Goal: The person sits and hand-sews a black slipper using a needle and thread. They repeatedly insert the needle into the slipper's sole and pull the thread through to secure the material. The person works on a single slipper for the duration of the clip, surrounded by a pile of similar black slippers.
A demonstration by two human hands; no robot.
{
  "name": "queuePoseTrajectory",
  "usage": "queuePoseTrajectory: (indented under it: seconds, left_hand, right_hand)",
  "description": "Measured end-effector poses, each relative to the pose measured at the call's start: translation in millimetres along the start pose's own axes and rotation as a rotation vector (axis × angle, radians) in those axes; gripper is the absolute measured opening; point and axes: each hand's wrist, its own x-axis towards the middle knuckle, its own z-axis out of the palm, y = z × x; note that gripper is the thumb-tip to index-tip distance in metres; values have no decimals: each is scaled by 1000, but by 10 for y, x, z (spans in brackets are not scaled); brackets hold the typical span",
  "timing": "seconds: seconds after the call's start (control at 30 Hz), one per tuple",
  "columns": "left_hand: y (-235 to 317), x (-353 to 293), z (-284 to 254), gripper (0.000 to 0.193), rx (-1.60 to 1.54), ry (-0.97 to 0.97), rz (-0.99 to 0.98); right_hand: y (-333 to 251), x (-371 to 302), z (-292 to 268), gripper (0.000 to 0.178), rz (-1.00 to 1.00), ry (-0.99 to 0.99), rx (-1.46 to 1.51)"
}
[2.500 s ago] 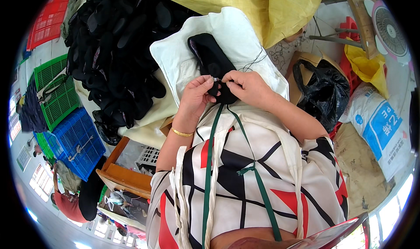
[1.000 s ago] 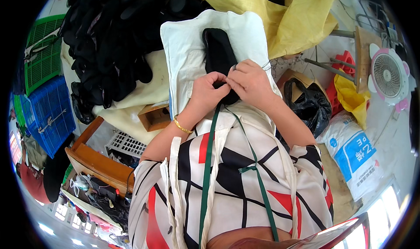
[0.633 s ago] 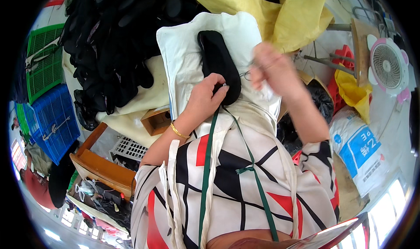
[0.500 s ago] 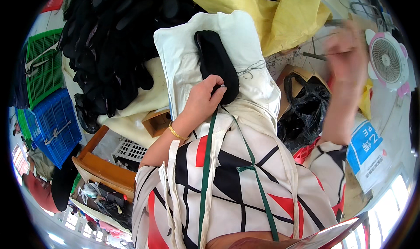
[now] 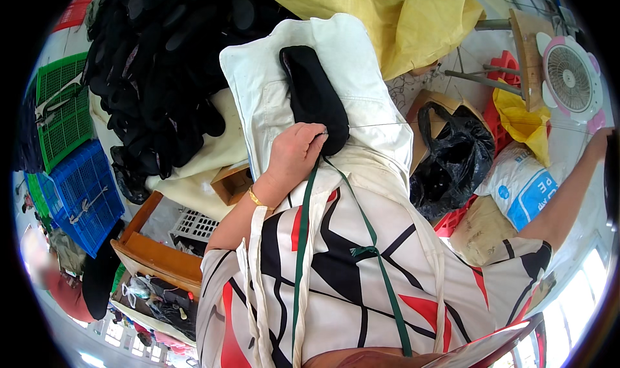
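Observation:
A black cloth shoe (image 5: 320, 90) lies on the white cloth (image 5: 374, 64) over my lap, its heel end toward me. My left hand (image 5: 296, 151) is closed on the near end of the shoe, thumb and fingers pinched at its rim. From there a thin dark thread (image 5: 381, 124) stretches taut to the right. My right arm reaches far out to the right, and my right hand (image 5: 602, 139) is at the picture's rim, level with the thread's far end. Its fingers are cut off by the dark edge, so what they hold is hidden.
A heap of black shoes (image 5: 155, 64) lies at the far left. On the right are a black plastic bag (image 5: 445, 164) in a carton, a wooden stool (image 5: 527, 58), a fan (image 5: 568, 77) and a white sack (image 5: 516, 180). A wooden drawer (image 5: 161, 258) stands near left.
My right hand has swung outward from the upper right to the right rim, drawing the thread from loose loops into a straight line. My left hand keeps its hold on the shoe.

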Motion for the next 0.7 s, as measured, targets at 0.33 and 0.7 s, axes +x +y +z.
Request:
queuePoseTrajectory:
  seconds: [0.33, 0.7]
  left_hand:
    - [-45, -64, 34, 19, 135, 74, 146]
    - [-21, -72, 28, 20, 166, 104, 157]
  right_hand:
    - [-1517, -3418, 227, 23, 33, -1524, 665]
    - [-2056, -4414, -136, 15, -914, -1853, 738]
